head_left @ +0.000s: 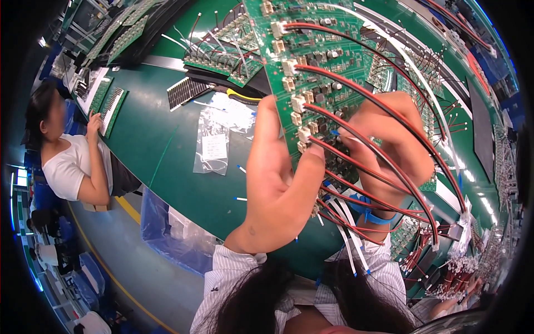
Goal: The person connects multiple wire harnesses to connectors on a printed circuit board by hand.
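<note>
A green circuit board [303, 50], lined with white connectors, stands tilted up in front of me. My left hand [281, 178] grips its left edge, the thumb pressed beside a lower connector [304, 134]. Red-and-black cables [361, 92] run from the connectors over my right hand and down to the right. Behind those cables my right hand [392, 139] is closed in a pinch against the board. A small blue tip [335, 132] shows at its fingertips, like the end of a flat ribbon cable; the rest is hidden. White flat cables [347, 234] with blue ends hang below the board.
More wired boards [222, 60] lie at the back of the green table [183, 192]. A clear plastic bag [212, 142] and yellow-black handled pliers [243, 97] lie left of my hands. Cable bundles [459, 267] crowd the right. A co-worker [78, 161] touches another board at the far left.
</note>
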`<act>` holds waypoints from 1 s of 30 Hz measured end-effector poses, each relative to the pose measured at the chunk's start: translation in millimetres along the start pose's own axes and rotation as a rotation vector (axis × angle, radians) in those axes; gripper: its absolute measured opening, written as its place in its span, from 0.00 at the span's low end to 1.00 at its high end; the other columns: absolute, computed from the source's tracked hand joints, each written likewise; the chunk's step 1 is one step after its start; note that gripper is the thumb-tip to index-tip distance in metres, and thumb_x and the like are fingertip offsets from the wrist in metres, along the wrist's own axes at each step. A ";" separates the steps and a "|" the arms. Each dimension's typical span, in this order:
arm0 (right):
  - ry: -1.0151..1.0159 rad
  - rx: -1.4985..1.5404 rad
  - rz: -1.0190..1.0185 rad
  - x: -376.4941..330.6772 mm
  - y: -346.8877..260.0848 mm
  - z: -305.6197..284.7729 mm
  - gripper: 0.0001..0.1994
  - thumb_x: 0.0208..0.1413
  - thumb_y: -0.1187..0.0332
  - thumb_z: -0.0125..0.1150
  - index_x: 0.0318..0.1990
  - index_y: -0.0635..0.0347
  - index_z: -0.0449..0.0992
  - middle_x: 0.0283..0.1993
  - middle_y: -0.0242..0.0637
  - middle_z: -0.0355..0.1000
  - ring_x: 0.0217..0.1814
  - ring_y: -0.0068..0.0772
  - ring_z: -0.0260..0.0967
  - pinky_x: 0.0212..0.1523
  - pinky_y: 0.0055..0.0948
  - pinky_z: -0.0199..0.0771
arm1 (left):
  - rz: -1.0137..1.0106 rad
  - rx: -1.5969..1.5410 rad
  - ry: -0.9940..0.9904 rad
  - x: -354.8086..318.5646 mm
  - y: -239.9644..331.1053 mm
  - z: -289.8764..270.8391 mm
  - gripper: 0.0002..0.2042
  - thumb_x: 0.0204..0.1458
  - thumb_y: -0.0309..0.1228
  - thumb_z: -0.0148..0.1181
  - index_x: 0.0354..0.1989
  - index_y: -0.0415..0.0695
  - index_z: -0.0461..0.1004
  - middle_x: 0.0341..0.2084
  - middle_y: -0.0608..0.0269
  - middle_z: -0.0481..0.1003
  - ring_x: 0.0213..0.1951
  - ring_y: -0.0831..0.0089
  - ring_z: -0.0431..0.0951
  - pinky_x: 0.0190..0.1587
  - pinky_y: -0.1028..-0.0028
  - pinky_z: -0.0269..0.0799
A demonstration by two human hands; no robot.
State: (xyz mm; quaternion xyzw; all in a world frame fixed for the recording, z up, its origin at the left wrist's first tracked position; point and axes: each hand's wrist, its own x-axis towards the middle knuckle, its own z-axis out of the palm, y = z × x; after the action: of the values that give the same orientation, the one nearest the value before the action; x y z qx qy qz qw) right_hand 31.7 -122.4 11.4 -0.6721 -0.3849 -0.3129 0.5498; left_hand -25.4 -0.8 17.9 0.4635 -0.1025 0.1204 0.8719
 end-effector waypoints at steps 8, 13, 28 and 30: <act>0.044 -0.121 0.003 2.8 -1.6 2.2 0.07 0.37 0.80 0.65 0.28 0.66 0.75 0.28 0.39 0.68 0.30 0.30 0.65 0.30 0.23 0.64 | -0.029 0.037 -0.031 3.2 -6.1 -4.0 0.20 0.51 0.16 0.40 0.54 0.37 0.50 0.45 0.60 0.65 0.46 0.79 0.66 0.48 0.79 0.60; 0.058 -0.097 -0.011 3.0 -2.6 5.3 0.09 0.35 0.82 0.65 0.29 0.66 0.76 0.27 0.40 0.69 0.30 0.31 0.66 0.30 0.22 0.64 | -0.037 0.033 -0.002 2.2 -2.8 3.9 0.19 0.52 0.16 0.41 0.53 0.38 0.51 0.43 0.62 0.65 0.43 0.82 0.65 0.46 0.81 0.60; 0.064 -0.301 -0.181 1.2 2.4 5.2 0.10 0.31 0.81 0.63 0.28 0.63 0.75 0.27 0.37 0.69 0.28 0.34 0.66 0.28 0.28 0.65 | -0.079 -0.118 -0.020 4.2 0.8 4.5 0.18 0.53 0.20 0.40 0.52 0.38 0.51 0.44 0.60 0.65 0.44 0.81 0.65 0.48 0.79 0.60; 0.037 -0.271 -0.219 0.6 5.9 1.3 0.11 0.29 0.79 0.62 0.27 0.63 0.76 0.28 0.36 0.68 0.28 0.35 0.67 0.28 0.30 0.65 | -0.098 -0.197 -0.023 3.8 1.9 3.3 0.18 0.52 0.21 0.41 0.52 0.37 0.51 0.45 0.59 0.65 0.45 0.79 0.65 0.50 0.78 0.59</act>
State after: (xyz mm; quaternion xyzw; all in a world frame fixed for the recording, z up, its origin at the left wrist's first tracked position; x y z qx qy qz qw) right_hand 37.2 -121.6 8.7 -0.6883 -0.4000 -0.4322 0.4237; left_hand -22.6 -2.1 22.3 0.3815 -0.1013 0.0618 0.9167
